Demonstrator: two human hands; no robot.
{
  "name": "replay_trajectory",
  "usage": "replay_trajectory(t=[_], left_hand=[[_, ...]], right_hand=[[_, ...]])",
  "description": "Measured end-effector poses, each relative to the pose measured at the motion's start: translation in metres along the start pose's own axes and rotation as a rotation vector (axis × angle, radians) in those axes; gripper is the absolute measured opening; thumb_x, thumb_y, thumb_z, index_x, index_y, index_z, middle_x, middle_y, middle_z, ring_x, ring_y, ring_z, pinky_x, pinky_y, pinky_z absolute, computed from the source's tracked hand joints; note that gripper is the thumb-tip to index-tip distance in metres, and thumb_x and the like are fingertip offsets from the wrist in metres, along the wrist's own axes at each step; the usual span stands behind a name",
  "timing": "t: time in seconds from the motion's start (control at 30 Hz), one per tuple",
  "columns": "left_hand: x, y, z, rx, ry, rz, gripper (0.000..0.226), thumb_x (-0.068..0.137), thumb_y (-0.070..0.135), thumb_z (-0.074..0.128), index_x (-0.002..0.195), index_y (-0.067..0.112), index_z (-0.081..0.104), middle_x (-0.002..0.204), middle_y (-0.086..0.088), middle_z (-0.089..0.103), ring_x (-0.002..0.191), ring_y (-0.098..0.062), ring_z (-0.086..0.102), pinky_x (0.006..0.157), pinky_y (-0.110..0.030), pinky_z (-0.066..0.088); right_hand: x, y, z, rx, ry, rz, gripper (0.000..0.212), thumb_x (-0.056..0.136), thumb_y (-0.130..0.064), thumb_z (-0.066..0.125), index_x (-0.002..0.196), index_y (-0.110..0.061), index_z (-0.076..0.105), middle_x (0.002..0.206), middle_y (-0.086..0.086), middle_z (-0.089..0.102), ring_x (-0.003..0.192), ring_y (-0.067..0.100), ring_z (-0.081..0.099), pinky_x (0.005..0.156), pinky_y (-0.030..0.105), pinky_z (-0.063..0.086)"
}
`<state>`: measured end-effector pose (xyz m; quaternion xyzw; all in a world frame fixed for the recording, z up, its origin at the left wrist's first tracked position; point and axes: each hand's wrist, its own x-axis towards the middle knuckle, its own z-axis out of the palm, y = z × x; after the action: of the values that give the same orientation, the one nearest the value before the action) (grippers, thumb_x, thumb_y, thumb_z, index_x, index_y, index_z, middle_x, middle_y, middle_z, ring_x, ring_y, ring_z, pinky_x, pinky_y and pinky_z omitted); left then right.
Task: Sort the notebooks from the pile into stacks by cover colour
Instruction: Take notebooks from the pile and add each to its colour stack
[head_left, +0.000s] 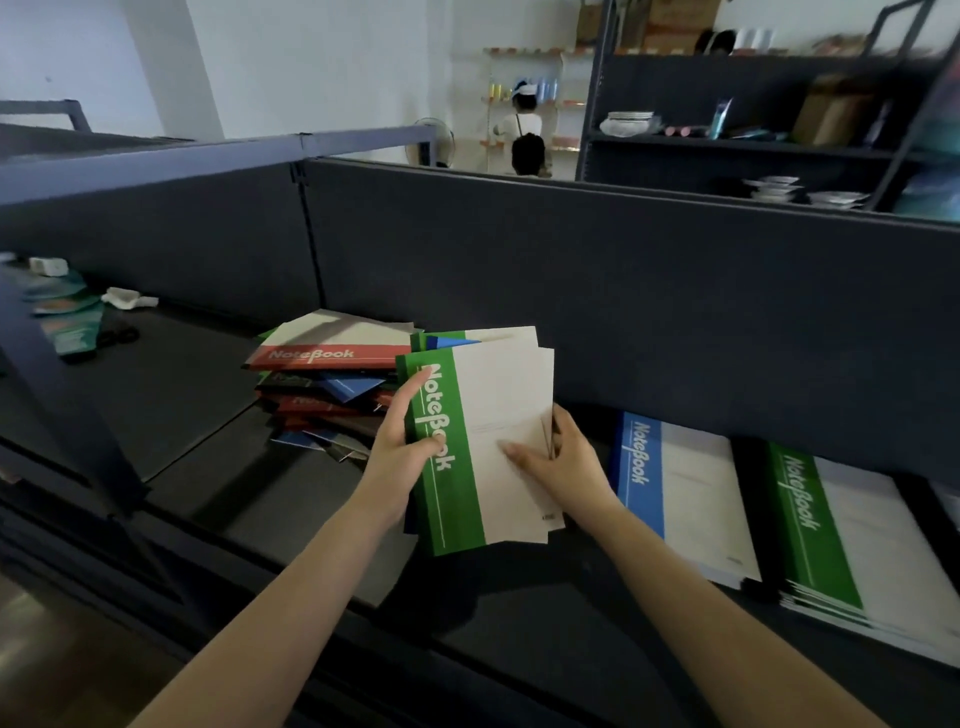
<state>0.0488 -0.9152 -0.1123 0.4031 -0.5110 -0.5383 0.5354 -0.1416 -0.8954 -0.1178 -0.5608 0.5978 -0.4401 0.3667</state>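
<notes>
Green stack (821, 530) and blue stack (675, 488) are already laid side by side at the right. A green notebook (498, 395), topping a held handful, is gripped by the left hand (402, 452) and pinched by the right hand (566, 462). A mixed pile (322, 379) is left unsorted nearby.

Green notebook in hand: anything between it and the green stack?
The blue stack lies flat between the held green notebook and the green stack at far right. Carried above it, the notebook should probably clear; nothing else visible stands there.

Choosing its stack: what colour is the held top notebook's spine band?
Green; the notebook shows best in the head view.
</notes>
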Motion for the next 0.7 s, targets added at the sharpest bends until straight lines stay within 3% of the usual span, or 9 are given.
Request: replay_trajectory(t=[0.37, 0.47, 0.57, 0.7], left_hand=[[0.013, -0.016, 0.104, -0.028, -0.218, -0.006, 0.067, 0.084, -0.015, 0.053, 0.129, 0.033, 0.048, 0.118, 0.002, 0.063, 0.096, -0.005, 0.065, 0.072, -0.022, 0.053], [0.010, -0.022, 0.134, -0.053, -0.300, -0.033, 0.063, 0.086, -0.013, 0.053, 0.126, 0.036, 0.048, 0.115, -0.001, 0.064, 0.096, -0.007, 0.065, 0.072, -0.020, 0.052], [0.007, -0.030, 0.162, -0.084, -0.396, -0.055, 0.062, 0.089, -0.012, 0.051, 0.128, 0.036, 0.047, 0.118, -0.003, 0.063, 0.100, -0.011, 0.065, 0.074, -0.023, 0.053], [0.000, -0.037, 0.198, -0.097, -0.504, -0.054, 0.062, 0.090, -0.012, 0.051, 0.129, 0.035, 0.045, 0.126, -0.003, 0.059, 0.110, -0.013, 0.061, 0.079, -0.026, 0.055]], right_hand=[[-0.039, 0.022, -0.084, 0.127, 0.421, 0.036, 0.032, 0.089, -0.022, 0.067, 0.108, -0.024, 0.041, 0.098, -0.007, 0.064, 0.079, 0.003, 0.062, 0.054, 0.013, 0.048], [-0.054, 0.030, -0.110, 0.079, 0.558, 0.029, 0.025, 0.089, -0.024, 0.066, 0.107, -0.025, 0.048, 0.100, -0.009, 0.065, 0.083, 0.005, 0.063, 0.062, 0.018, 0.053], [-0.070, 0.039, -0.137, 0.048, 0.657, 0.047, 0.011, 0.090, -0.025, 0.064, 0.095, -0.028, 0.055, 0.095, -0.010, 0.067, 0.090, 0.011, 0.065, 0.075, 0.029, 0.055], [-0.093, 0.046, -0.167, 0.039, 0.776, 0.076, 0.010, 0.091, -0.024, 0.064, 0.087, -0.032, 0.061, 0.084, -0.012, 0.068, 0.079, 0.012, 0.066, 0.070, 0.030, 0.056]])
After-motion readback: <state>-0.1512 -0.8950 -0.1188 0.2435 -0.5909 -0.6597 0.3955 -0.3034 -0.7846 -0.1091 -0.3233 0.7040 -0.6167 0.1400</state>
